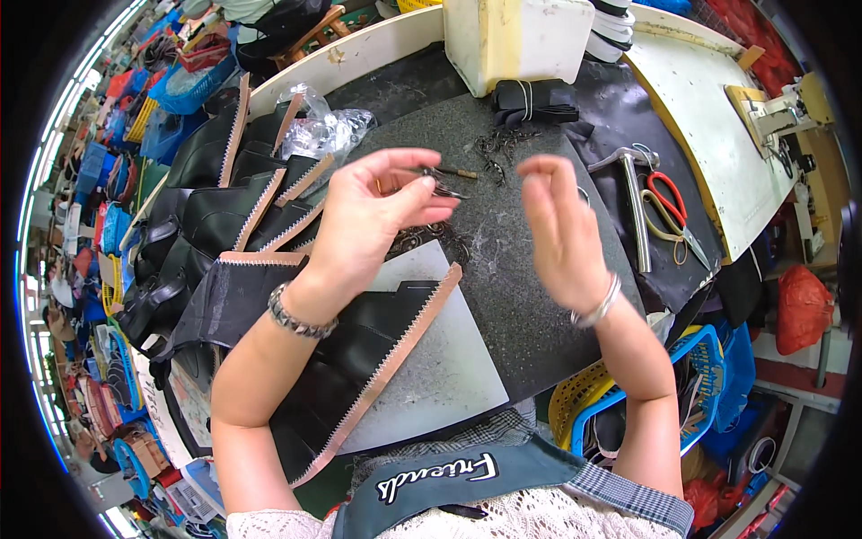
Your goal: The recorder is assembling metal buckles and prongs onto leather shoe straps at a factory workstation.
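Note:
My left hand (366, 202) is closed over the dark stone slab (539, 332), gripping a small dark metal tool with pointed tips (444, 184), which looks like thread snips. A short brown stick-like piece (460, 172) shows just beyond its fingertips. My right hand (564, 234) is raised over the slab, fingers stretched out and slightly blurred, with nothing seen in it. Below my left wrist, a black leather piece with a tan zigzag-cut edge (382, 364) lies across a white board (449, 377). Dark curly scraps (496, 148) are scattered on the slab.
Several similar black pieces (211, 220) are heaped at left beside a clear plastic bag (328, 130). A hammer (635, 216) and red-handled scissors (666, 199) lie at right. Behind stand a white box (539, 40) and a tied black bundle (536, 101). A blue basket (700, 359) sits lower right.

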A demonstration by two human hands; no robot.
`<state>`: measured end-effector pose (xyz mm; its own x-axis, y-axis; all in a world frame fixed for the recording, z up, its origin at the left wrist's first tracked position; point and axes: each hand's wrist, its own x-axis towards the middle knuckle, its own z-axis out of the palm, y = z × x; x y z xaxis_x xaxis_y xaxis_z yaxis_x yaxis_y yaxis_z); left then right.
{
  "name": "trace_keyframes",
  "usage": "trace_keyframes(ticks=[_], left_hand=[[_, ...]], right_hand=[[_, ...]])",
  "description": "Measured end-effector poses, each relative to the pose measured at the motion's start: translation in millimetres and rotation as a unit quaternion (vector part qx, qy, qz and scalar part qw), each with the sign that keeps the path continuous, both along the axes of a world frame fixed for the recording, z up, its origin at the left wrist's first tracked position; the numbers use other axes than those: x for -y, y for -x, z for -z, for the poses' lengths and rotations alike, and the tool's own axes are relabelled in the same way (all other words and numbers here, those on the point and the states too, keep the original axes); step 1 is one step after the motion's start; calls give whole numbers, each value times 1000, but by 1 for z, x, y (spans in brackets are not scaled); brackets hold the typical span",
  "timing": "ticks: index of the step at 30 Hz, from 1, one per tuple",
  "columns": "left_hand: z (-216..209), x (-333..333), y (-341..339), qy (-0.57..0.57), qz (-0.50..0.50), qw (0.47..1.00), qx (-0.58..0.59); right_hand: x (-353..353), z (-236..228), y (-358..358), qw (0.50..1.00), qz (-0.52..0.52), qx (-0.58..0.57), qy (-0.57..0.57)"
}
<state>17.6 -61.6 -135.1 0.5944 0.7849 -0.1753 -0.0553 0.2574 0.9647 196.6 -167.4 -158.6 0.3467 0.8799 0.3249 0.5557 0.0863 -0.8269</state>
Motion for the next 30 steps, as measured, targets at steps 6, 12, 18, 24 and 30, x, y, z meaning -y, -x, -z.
trace_keyframes(ticks=[6, 12, 18, 24, 30], left_hand=[[-16, 38, 4, 61, -29, 997, 38], [-21, 53, 4, 38, -20, 999, 34], [-16, 65, 5, -81, -36, 996, 23], [-26, 56, 12, 74, 21, 994, 74], [-24, 52, 14, 155, 32, 984, 83]], right_hand=[[21, -12, 23, 973, -9, 188, -130], [28, -17, 28, 942, 38, 271, -195], [34, -30, 36, 924, 58, 355, -132], [26, -16, 27, 986, -83, -36, -140], [21, -25, 19, 917, -150, -366, -51]])
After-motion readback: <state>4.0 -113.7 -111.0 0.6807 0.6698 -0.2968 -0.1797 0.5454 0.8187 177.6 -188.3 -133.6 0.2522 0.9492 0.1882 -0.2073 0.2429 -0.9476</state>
